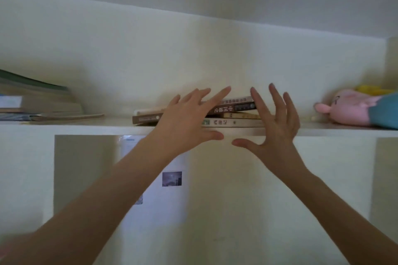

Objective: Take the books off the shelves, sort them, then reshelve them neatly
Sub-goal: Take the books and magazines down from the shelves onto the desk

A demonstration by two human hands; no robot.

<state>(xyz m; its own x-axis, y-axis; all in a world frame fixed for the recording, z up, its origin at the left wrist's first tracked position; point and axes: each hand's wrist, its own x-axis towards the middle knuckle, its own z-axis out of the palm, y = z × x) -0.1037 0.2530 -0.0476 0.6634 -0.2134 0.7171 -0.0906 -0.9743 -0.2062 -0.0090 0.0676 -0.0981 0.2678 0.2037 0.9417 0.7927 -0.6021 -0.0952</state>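
Presently, flat stack of books (234, 122) on high shelf (86, 129), twelve o'clock of left hand (189, 120) and right hand (275, 127), both wide-splayed, empty; likely stiff, weighty, covers slippery; clasp ends at three and nine o'clock.

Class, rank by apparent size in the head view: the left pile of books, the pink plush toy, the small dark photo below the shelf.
Largest: left pile of books and pink plush toy, similar and both cut by the frame edge, so unranked.
Smallest: small dark photo.
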